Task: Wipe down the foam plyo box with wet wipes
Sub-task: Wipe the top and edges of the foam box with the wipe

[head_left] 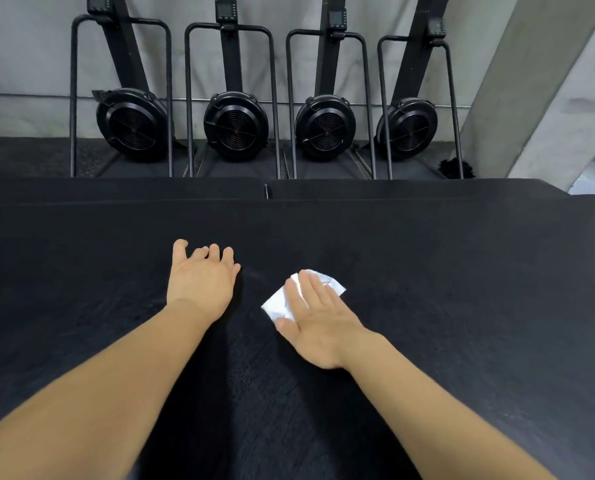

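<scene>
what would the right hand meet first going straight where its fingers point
Likely nothing: the right hand, flat on the wet wipe, has only bare foam plyo box top ahead to its far edge; the left hand lies aside.

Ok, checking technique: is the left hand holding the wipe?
No, the wet wipe lies under the right hand; the left hand is bare.

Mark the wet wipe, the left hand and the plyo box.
wet wipe (pixel 276 302): head view, on its uncovered lower-left corner.
left hand (pixel 202 278): head view, on the middle of the hand.
plyo box (pixel 462 289): head view, on the bare black top, right side.
</scene>
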A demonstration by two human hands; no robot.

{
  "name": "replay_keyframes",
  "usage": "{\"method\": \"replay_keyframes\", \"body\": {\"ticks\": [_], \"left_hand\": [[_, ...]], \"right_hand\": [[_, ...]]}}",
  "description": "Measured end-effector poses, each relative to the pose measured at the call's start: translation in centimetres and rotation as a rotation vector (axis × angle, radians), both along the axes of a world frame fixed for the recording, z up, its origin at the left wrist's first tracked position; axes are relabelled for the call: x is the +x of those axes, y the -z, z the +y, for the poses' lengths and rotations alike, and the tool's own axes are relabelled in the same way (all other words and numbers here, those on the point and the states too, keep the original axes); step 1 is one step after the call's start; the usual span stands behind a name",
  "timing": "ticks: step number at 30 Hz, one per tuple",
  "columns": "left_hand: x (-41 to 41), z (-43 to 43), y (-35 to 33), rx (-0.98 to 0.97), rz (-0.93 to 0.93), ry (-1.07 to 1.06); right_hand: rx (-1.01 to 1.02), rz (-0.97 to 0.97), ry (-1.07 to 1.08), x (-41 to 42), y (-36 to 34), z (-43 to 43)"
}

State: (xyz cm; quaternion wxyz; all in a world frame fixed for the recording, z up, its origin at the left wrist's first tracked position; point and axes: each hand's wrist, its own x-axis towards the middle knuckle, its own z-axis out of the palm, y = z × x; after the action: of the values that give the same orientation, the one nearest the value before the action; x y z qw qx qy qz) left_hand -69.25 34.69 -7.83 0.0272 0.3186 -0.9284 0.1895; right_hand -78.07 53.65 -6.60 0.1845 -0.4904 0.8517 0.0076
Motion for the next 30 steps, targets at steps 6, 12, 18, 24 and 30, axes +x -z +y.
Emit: {"method": "replay_keyframes", "body": {"ticks": [6, 12, 18, 24, 30], "left_hand": [[-0.2, -0.4, 0.5, -0.004, 0.008, -0.005], [-0.2, -0.6, 0.8, -0.023, 0.015, -0.004], [-0.1, -0.4, 0.5, -0.012, -0.021, -0.020], [0.3, 0.6, -0.5, 0.098, -0.001, -0.051], [4.0, 3.7, -1.0, 0.172, 0.037, -0.061]], "right_hand": [[-0.023, 0.007, 0.103, -7.4, -0.6, -0.6], [-0.039, 0.030, 0.351, -15.7, -0.6, -1.2], [-0.047, 0.033, 0.429, -14.9, -0.7, -1.3], [-0.015, 0.065, 0.201, -5.8, -0.1, 0.9], [0.024, -0.020, 0.036, 2.4, -0.3, 4.5]]}}
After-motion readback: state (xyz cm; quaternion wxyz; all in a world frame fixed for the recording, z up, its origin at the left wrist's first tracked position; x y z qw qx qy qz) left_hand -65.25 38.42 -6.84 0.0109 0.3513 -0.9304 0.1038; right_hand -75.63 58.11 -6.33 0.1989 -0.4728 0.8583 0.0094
